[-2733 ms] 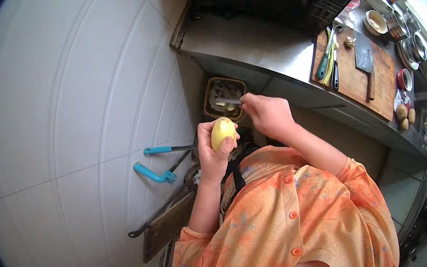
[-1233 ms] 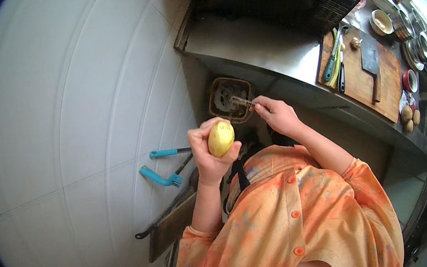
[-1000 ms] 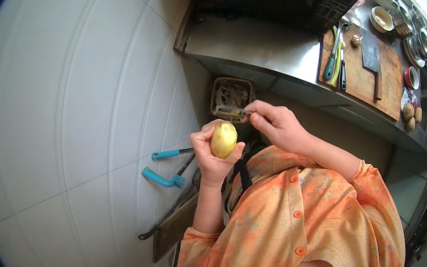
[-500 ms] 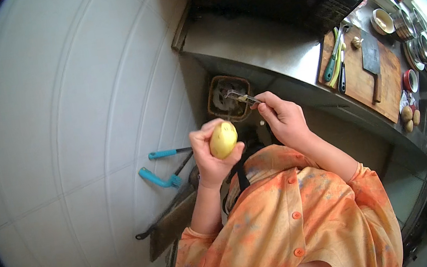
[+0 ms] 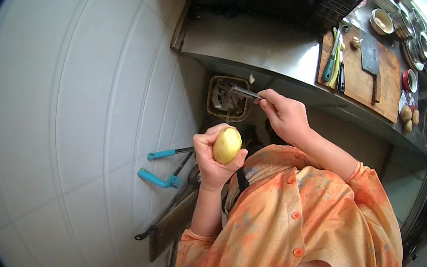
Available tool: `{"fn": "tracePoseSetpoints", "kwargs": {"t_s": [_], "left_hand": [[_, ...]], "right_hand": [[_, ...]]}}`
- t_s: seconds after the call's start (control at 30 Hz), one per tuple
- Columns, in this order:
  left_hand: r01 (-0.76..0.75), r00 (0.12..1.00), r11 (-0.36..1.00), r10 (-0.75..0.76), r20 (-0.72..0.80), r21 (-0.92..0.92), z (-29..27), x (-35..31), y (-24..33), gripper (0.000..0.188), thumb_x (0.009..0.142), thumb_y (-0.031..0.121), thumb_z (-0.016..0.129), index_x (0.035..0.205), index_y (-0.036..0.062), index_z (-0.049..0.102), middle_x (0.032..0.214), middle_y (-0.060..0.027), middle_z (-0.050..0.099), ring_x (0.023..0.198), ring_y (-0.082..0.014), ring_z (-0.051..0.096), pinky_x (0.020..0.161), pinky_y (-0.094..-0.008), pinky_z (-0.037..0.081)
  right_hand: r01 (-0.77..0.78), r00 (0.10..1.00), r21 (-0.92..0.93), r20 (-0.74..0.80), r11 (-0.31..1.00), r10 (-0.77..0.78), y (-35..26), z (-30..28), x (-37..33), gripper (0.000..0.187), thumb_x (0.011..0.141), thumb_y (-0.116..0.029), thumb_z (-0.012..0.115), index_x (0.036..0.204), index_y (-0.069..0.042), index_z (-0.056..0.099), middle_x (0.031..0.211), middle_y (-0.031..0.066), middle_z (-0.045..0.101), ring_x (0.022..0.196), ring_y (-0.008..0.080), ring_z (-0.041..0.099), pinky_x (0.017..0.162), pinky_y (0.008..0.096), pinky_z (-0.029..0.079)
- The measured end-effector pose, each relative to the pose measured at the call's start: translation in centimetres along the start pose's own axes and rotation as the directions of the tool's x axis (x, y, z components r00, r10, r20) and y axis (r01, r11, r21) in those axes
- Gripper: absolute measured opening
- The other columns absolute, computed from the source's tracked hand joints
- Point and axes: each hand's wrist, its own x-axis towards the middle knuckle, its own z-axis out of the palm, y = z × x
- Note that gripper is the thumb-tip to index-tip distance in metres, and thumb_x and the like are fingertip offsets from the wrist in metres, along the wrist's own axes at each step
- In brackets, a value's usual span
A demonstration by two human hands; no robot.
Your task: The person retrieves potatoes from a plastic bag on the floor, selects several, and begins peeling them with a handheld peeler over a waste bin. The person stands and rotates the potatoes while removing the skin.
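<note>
A pale yellow, peeled-looking potato (image 5: pixel 227 145) rests in the grip of my left hand (image 5: pixel 210 158), fingers around its far side and thumb along its near side. My right hand (image 5: pixel 286 119) is closed on the handle of a metal peeler (image 5: pixel 245 94). The peeler's head is held apart from the potato, over a bin (image 5: pixel 215 114) with a yellowish rim. Scraps and a liner show inside the bin. A small pale scrap (image 5: pixel 251 78) appears beside the bin's far right rim.
Right of the bin runs a steel counter (image 5: pixel 261 45). On it, a wooden cutting board (image 5: pixel 387 68) bears a cleaver (image 5: pixel 370 59), garlic (image 5: pixel 356 42) and green-handled tools. Unpeeled potatoes (image 5: pixel 406 114) lie nearby. Blue-handled brushes (image 5: pixel 155 179) lean by the white wall (image 5: pixel 86 124).
A pale peel that clung to the peeler is off it, and a scrap shows beside the bin. The peeler tilts differently, and my left hand with the potato has shifted slightly nearer and right.
</note>
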Motion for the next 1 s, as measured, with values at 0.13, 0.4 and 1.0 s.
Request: {"fn": "tracePoseSetpoints", "kwargs": {"t_s": [0.13,0.4,1.0], "left_hand": [[0.086,0.994,0.995,-0.083,-0.069,0.046,-0.6,-0.1,-1.3,0.059,0.073,0.015,0.083,0.106,0.0064,0.035,0.113,-0.0177,0.053,0.102,-0.0197,0.054,0.091,-0.0321,0.045],[0.136,0.99,0.99,-0.134,-0.043,0.031,-0.5,-0.4,-0.6,0.058,0.073,0.015,0.083,0.105,0.0057,0.035,0.113,-0.0164,0.053,0.101,-0.0192,0.054,0.09,-0.0314,0.045],[0.145,0.976,0.977,-0.167,-0.138,-0.158,0.2,-0.9,-1.1,0.059,0.076,0.02,0.081,0.111,0.0052,0.036,0.115,-0.0133,0.053,0.099,-0.0151,0.054,0.088,-0.0296,0.046]], "right_hand": [[-0.022,0.986,0.276,0.167,0.961,-0.025,-1.0,-1.0,-1.0,0.016,0.094,-0.022,0.055,0.104,-0.011,0.061,0.081,0.0088,0.067,0.072,0.0285,0.066,0.061,0.0346,0.051],[0.236,0.954,0.057,0.178,0.97,-0.242,-2.8,-1.6,-1.6,0.014,0.088,-0.021,0.06,0.097,-0.01,0.061,0.078,0.0088,0.066,0.07,0.0295,0.065,0.057,0.0372,0.049],[0.041,0.962,0.346,0.241,0.937,-0.131,-3.4,-0.1,-2.8,0.018,0.094,-0.022,0.055,0.106,-0.009,0.06,0.085,0.0107,0.067,0.078,0.0301,0.067,0.065,0.0347,0.051]]}}
